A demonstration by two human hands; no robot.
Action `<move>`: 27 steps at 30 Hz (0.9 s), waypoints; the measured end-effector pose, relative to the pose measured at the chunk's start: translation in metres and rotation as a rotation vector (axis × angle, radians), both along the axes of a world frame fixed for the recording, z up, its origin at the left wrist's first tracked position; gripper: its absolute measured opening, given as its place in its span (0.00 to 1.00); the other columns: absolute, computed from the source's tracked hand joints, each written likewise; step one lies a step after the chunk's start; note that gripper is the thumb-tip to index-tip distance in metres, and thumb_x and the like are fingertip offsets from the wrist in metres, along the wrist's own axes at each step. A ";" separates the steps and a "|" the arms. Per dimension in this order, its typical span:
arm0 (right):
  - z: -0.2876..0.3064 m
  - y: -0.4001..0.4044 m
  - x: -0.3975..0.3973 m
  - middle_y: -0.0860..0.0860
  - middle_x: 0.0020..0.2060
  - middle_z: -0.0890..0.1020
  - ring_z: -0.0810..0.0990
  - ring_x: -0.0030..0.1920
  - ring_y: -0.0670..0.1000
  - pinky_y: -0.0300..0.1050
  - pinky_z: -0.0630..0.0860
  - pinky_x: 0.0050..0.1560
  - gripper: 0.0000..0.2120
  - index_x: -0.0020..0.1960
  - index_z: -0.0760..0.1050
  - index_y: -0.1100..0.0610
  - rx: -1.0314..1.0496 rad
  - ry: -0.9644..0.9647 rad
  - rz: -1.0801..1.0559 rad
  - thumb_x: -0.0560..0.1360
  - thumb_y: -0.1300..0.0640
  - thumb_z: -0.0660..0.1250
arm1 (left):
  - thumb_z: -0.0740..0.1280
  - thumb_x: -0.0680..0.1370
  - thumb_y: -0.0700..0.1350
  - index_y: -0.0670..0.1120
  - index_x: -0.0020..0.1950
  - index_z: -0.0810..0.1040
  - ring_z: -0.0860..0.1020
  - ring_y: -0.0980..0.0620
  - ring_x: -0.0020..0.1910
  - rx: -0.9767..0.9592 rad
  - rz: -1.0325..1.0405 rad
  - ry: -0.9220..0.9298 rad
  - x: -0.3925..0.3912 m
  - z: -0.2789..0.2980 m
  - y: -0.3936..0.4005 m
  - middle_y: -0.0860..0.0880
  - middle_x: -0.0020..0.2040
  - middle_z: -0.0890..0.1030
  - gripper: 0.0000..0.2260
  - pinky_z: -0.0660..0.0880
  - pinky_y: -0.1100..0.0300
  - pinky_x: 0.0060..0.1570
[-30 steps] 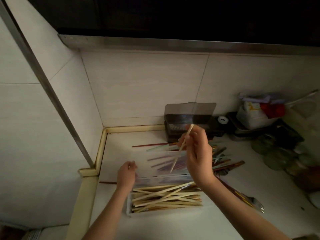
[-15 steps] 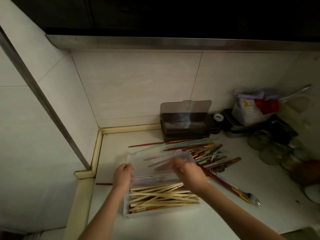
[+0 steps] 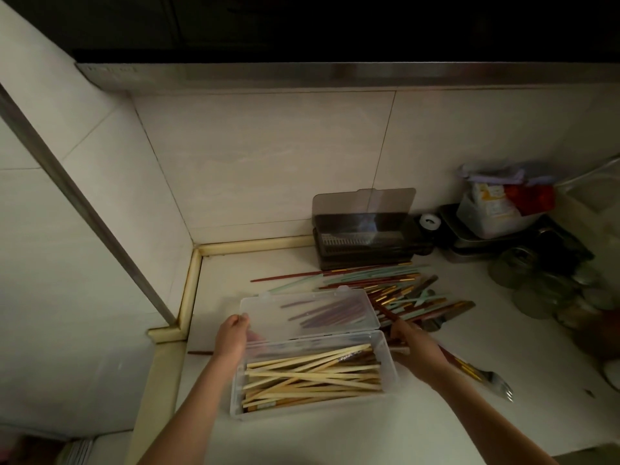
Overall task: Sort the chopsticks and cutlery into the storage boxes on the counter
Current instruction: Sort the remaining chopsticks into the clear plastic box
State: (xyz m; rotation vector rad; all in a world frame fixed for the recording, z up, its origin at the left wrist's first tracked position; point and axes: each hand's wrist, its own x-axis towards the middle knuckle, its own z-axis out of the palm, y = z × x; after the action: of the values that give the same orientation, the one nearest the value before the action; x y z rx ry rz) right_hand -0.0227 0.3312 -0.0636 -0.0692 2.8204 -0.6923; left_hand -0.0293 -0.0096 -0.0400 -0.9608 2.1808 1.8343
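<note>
Beside the clear box (image 3: 391, 370), right hand (image 3: 407, 344) pinches chopsticks (image 3: 385, 312) (left hand (image 3: 231, 337) grip unclear).

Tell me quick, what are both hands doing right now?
Left hand: grips the clear box's open lid at its left edge.
Right hand: reaching into the loose chopsticks; grip cannot be told.

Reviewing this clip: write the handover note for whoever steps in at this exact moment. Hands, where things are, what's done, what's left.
Left hand: holds the left edge of the clear box's open lid.
Right hand: at the box's right end, fingers down among the loose pile; whether it grips anything cannot be told.
Clear box: on the counter, filled with pale wooden chopsticks.
Left to sort: red-and-gold and mint chopsticks spread behind the box, and a fork to the right.
Dark box at the wall stands open, apparently empty.
</note>
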 end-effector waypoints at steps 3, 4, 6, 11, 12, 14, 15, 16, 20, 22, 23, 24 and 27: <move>-0.010 0.004 0.000 0.50 0.51 0.78 0.78 0.50 0.51 0.45 0.77 0.50 0.11 0.48 0.71 0.48 0.009 0.010 0.046 0.71 0.54 0.72 | 0.56 0.82 0.43 0.38 0.41 0.71 0.76 0.45 0.32 0.006 0.005 0.001 0.000 0.000 -0.004 0.41 0.31 0.77 0.13 0.70 0.57 0.32; -0.010 0.004 0.000 0.50 0.54 0.77 0.77 0.52 0.51 0.43 0.76 0.52 0.10 0.49 0.72 0.48 0.062 0.025 0.062 0.72 0.54 0.71 | 0.56 0.82 0.43 0.39 0.40 0.71 0.76 0.46 0.32 -0.001 0.003 0.002 0.001 0.000 -0.004 0.41 0.32 0.77 0.13 0.69 0.57 0.32; -0.009 0.003 0.001 0.50 0.60 0.75 0.74 0.58 0.50 0.39 0.72 0.55 0.08 0.53 0.73 0.50 0.149 0.083 0.107 0.75 0.53 0.67 | 0.56 0.83 0.43 0.40 0.39 0.71 0.76 0.46 0.32 -0.009 -0.001 0.005 0.003 0.003 -0.003 0.41 0.31 0.77 0.14 0.69 0.57 0.32; -0.008 0.001 0.009 0.48 0.70 0.68 0.66 0.70 0.52 0.49 0.67 0.66 0.15 0.65 0.69 0.47 0.275 0.142 0.129 0.79 0.49 0.58 | 0.56 0.83 0.44 0.41 0.40 0.71 0.76 0.47 0.33 -0.018 -0.012 -0.005 0.005 0.007 -0.002 0.41 0.34 0.77 0.14 0.68 0.58 0.31; -0.009 0.001 0.011 0.48 0.69 0.69 0.66 0.69 0.53 0.50 0.67 0.66 0.14 0.64 0.70 0.47 0.272 0.155 0.134 0.79 0.48 0.58 | 0.56 0.83 0.44 0.41 0.40 0.71 0.76 0.47 0.32 -0.025 -0.014 -0.001 0.005 0.008 -0.002 0.41 0.33 0.77 0.14 0.68 0.58 0.31; -0.010 -0.001 0.012 0.49 0.64 0.74 0.72 0.64 0.51 0.47 0.72 0.60 0.12 0.60 0.73 0.48 0.208 0.147 0.154 0.79 0.48 0.59 | 0.55 0.83 0.44 0.41 0.39 0.70 0.75 0.48 0.32 -0.047 -0.023 0.004 0.006 0.009 0.000 0.42 0.33 0.76 0.14 0.67 0.59 0.31; -0.009 -0.002 0.011 0.50 0.61 0.76 0.75 0.59 0.50 0.44 0.75 0.55 0.11 0.58 0.75 0.50 0.168 0.131 0.141 0.78 0.48 0.60 | 0.55 0.83 0.43 0.41 0.39 0.70 0.74 0.49 0.32 -0.056 -0.028 0.007 0.006 0.009 0.000 0.43 0.32 0.75 0.14 0.66 0.60 0.30; -0.007 -0.003 0.010 0.50 0.58 0.78 0.77 0.55 0.49 0.43 0.76 0.51 0.10 0.55 0.76 0.51 0.137 0.112 0.113 0.78 0.49 0.62 | 0.55 0.83 0.43 0.41 0.39 0.70 0.74 0.49 0.32 -0.063 -0.029 0.009 0.006 0.010 0.001 0.43 0.32 0.75 0.14 0.65 0.60 0.30; -0.004 -0.007 0.010 0.51 0.59 0.78 0.79 0.54 0.50 0.40 0.76 0.48 0.11 0.59 0.71 0.52 0.089 0.145 0.013 0.78 0.52 0.63 | 0.56 0.83 0.43 0.41 0.39 0.71 0.74 0.48 0.31 -0.038 -0.021 0.015 0.007 0.010 0.000 0.42 0.32 0.75 0.14 0.66 0.59 0.30; -0.008 -0.007 0.010 0.52 0.61 0.74 0.78 0.54 0.51 0.39 0.76 0.47 0.13 0.60 0.69 0.52 0.084 0.154 -0.003 0.77 0.52 0.64 | 0.56 0.83 0.43 0.41 0.40 0.71 0.75 0.48 0.32 -0.029 -0.020 0.010 0.007 0.010 0.000 0.42 0.32 0.75 0.13 0.66 0.60 0.30; -0.010 -0.007 0.010 0.52 0.61 0.73 0.76 0.54 0.51 0.38 0.74 0.47 0.11 0.58 0.71 0.52 0.103 0.161 0.017 0.77 0.52 0.64 | 0.56 0.83 0.43 0.41 0.40 0.71 0.75 0.48 0.32 -0.029 -0.021 0.006 0.007 0.010 0.000 0.42 0.32 0.75 0.13 0.66 0.60 0.30; -0.013 -0.007 0.009 0.52 0.60 0.73 0.75 0.54 0.51 0.37 0.72 0.47 0.08 0.55 0.72 0.53 0.130 0.163 0.042 0.77 0.51 0.64 | 0.56 0.83 0.43 0.41 0.40 0.71 0.75 0.48 0.32 -0.032 -0.020 0.007 0.006 0.010 0.000 0.42 0.32 0.76 0.13 0.66 0.60 0.30; -0.015 -0.008 0.005 0.52 0.60 0.72 0.71 0.59 0.52 0.40 0.69 0.53 0.07 0.53 0.75 0.53 0.175 0.156 0.068 0.78 0.52 0.62 | 0.56 0.83 0.44 0.41 0.40 0.71 0.76 0.48 0.33 -0.046 -0.029 -0.003 0.004 0.007 -0.002 0.43 0.32 0.77 0.14 0.67 0.58 0.32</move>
State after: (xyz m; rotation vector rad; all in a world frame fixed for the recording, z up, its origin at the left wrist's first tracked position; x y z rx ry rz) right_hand -0.0176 0.3234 -0.0788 -0.1958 2.9990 -0.4399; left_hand -0.0249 -0.0116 -0.0333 -0.9348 2.2318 1.7763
